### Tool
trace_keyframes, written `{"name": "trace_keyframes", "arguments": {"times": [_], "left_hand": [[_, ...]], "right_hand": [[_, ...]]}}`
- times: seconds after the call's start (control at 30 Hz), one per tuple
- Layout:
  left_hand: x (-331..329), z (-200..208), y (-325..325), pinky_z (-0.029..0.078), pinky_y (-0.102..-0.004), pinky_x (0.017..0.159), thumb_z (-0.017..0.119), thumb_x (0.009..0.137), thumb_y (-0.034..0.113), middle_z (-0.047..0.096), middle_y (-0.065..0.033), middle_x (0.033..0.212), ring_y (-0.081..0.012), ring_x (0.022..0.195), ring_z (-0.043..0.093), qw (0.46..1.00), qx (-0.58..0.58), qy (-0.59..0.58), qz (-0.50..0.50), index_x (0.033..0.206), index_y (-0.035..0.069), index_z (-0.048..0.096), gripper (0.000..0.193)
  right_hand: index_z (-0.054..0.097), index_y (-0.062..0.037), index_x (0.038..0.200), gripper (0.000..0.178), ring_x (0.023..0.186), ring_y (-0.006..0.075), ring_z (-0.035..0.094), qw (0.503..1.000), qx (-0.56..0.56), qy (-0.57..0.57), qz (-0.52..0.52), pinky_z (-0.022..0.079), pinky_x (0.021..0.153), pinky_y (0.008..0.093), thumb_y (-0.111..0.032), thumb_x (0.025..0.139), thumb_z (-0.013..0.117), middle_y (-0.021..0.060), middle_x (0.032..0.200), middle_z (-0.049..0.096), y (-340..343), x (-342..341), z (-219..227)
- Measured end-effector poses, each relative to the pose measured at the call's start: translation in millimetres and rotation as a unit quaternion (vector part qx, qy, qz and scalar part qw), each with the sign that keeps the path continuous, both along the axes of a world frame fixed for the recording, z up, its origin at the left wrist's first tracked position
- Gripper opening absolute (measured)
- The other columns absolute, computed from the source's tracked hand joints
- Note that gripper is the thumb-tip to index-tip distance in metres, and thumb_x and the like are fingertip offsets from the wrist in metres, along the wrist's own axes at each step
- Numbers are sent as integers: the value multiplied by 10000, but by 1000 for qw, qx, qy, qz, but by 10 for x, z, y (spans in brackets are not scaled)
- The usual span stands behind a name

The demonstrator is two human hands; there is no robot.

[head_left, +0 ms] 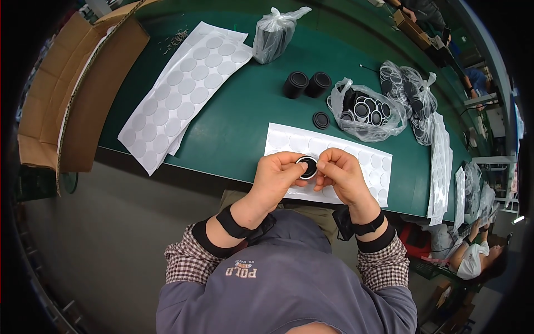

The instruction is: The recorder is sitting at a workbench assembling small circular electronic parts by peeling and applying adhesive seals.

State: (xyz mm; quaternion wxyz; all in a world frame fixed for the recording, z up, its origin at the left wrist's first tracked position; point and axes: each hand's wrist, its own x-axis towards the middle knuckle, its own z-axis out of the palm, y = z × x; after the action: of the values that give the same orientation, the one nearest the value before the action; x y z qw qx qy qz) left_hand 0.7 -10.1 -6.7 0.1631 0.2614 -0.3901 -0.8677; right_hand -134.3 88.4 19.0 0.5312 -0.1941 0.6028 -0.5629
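Note:
Close in front of me, a black round cap with a white ring is between my hands, above a white sheet of round stickers. My left hand is closed on it, thumb over its face. At its right edge, the thumb and fingers of my right hand are pinched together. Whether a small piece lies between those right fingertips is hidden. A single black cap lies on the green table beyond the sheet. Behind it, two stacks of black caps stand side by side.
An open clear bag of black caps and white rings lies right of the stacks, with more filled bags beyond. Sticker sheets overlap at left, near a tied bag and a cardboard box. Another person sits at right.

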Motion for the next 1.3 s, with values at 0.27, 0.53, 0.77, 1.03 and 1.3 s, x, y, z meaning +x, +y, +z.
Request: {"name": "trace_keyframes", "arguments": {"times": [0.27,0.53,0.77,1.03,1.3], "left_hand": [[5,2,5,505,-210,599,554,832,95,627,-79,847,-108,720,598,1000,-3,4,10,982,-43,586,207],[17,-34,9,514,-225,604,532,857,134,618,-86,843,-116,713,597,1000,9,2,21,974,-52,581,226],[28,-48,8,517,-230,606,525,860,138,617,-90,845,-123,717,599,1000,6,7,17,973,-53,581,229],[27,-47,19,518,-233,614,529,851,116,617,-91,849,-129,729,600,1000,-12,6,26,983,-51,584,220],[36,-37,44,516,-231,619,526,852,110,614,-77,845,-118,732,595,998,-45,8,39,976,-42,593,207]], "right_hand": [[515,-7,796,103,549,99,545,1000,9,-3,-8,512,493,249,-99,813,559,37,681,540,-16,8,4],[522,-6,789,110,531,96,543,1000,17,6,-6,503,488,238,-104,809,570,38,662,548,-30,10,-2],[530,-1,788,112,527,96,543,999,21,26,-8,498,486,233,-102,804,576,39,651,552,-31,16,-19],[540,12,803,105,530,93,544,998,22,66,-10,493,483,232,-87,800,578,43,657,559,-25,32,-15],[540,19,807,97,548,93,550,994,21,109,-16,483,499,225,-71,800,576,47,669,565,-17,70,-7]]}}
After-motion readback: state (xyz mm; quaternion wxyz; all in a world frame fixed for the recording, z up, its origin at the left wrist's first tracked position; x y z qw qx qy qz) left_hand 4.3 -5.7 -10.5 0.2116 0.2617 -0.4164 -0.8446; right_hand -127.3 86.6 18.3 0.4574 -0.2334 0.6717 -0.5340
